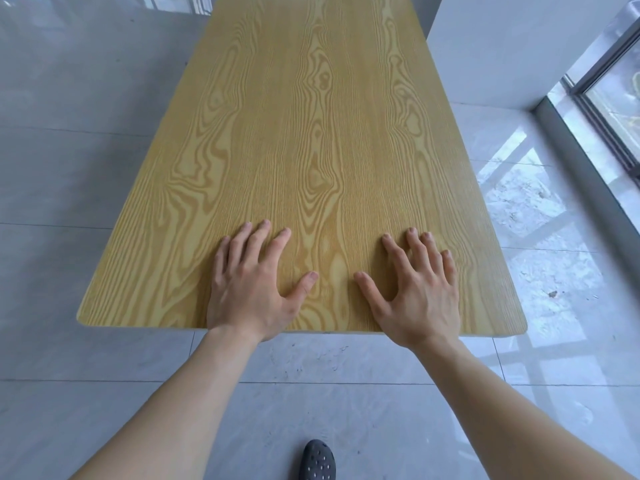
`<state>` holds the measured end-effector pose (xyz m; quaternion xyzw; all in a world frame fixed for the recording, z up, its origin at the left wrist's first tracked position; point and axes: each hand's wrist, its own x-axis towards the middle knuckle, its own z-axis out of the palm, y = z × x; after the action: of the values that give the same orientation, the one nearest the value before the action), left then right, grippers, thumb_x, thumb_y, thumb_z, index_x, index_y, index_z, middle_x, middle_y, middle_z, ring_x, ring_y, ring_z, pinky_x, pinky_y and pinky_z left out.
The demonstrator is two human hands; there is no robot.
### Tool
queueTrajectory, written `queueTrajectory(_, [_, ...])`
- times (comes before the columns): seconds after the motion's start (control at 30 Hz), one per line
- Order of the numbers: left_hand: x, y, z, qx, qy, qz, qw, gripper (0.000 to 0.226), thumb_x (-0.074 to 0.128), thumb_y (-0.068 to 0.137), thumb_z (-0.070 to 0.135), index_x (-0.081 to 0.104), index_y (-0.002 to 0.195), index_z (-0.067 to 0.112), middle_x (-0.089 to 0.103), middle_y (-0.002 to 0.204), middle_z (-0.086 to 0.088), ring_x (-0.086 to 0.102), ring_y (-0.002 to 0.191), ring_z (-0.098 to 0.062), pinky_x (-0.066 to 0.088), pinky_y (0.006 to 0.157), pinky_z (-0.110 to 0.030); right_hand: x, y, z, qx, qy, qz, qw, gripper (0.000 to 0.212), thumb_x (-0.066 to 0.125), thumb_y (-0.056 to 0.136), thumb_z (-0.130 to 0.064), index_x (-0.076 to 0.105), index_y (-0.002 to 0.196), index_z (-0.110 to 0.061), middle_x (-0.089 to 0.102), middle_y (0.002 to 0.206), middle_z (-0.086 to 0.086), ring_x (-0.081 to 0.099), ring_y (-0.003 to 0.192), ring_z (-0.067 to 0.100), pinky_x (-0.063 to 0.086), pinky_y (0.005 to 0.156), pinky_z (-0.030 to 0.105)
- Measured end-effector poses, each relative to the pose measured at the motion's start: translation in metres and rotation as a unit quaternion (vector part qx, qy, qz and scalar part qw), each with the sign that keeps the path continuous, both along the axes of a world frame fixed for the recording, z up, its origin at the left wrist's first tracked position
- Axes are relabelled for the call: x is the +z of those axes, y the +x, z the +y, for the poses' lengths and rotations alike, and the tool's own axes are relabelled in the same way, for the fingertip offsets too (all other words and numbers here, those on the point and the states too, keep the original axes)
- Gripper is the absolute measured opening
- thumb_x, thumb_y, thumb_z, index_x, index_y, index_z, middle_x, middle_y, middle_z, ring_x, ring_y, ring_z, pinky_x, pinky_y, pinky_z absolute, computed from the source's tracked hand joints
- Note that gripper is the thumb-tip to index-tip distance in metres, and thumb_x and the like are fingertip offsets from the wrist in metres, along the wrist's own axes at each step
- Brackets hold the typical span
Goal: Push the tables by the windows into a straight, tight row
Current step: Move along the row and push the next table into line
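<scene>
Both palms are lying flat at the near edge of the wood-grain table [294, 133], left hand [247, 289] and right hand [419, 292] with fingers spread, gripping nothing; the window [613, 84] is standing to the right.

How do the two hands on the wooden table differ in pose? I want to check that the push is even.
The left hand reaches slightly farther up the table than the right hand. The left hand's wrist sits at the near edge; the right hand's heel overhangs it. Both lie flat, palms down, fingers spread.
</scene>
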<state>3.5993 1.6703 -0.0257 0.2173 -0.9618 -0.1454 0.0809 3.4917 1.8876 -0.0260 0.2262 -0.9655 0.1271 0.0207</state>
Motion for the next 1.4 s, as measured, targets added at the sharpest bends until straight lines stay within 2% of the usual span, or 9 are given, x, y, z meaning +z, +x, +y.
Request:
queueTrajectory(0.47, [-0.003,-0.061,-0.034,0.001,-0.01,0.001,1.0,0.084,0.03,0.089,0.082,0.035,0.157,0.033,0.03,0.167,0.0,0.014,0.157,-0.023,0.009,0.127,-0.051,-0.001,-0.06,-0.033,-0.001,-0.008,0.002,1.0,0.087,0.029,0.09,-0.087,0.038,0.158,-0.034,0.028,0.17,0.008,0.011,0.16,0.028,0.006,0.129,0.053])
queueTrajectory(1.03, [-0.005,-0.06,-0.034,-0.002,-0.016,0.008,1.0,0.083,0.03,0.09,0.082,0.036,0.157,0.033,0.03,0.167,0.0,0.015,0.156,-0.023,0.009,0.127,-0.05,-0.004,-0.06,-0.032,0.001,-0.009,0.008,1.0,0.087,0.027,0.09,-0.088,0.039,0.158,-0.033,0.028,0.17,0.008,0.011,0.16,0.028,0.007,0.129,0.054])
queueTrajectory(1.2, [0.002,-0.057,-0.033,-0.014,-0.007,0.004,1.0,0.084,0.029,0.091,0.08,0.032,0.159,0.031,0.03,0.167,-0.003,0.02,0.156,-0.024,0.009,0.127,-0.049,0.001,-0.058,-0.031,0.004,0.001,-0.01,1.0,0.087,0.027,0.092,-0.086,0.033,0.16,-0.033,0.023,0.172,0.008,0.007,0.161,0.028,0.003,0.129,0.053])
queueTrajectory(1.4, [0.055,-0.041,-0.048,-0.02,-0.004,0.001,1.0,0.083,0.031,0.091,0.079,0.039,0.156,0.029,0.038,0.162,-0.003,0.027,0.153,-0.024,0.012,0.127,-0.05,0.049,-0.057,-0.038,-0.018,0.007,-0.064,0.998,0.093,0.019,0.09,-0.088,0.01,0.166,-0.035,0.009,0.175,0.006,-0.002,0.162,0.023,-0.003,0.13,0.049])
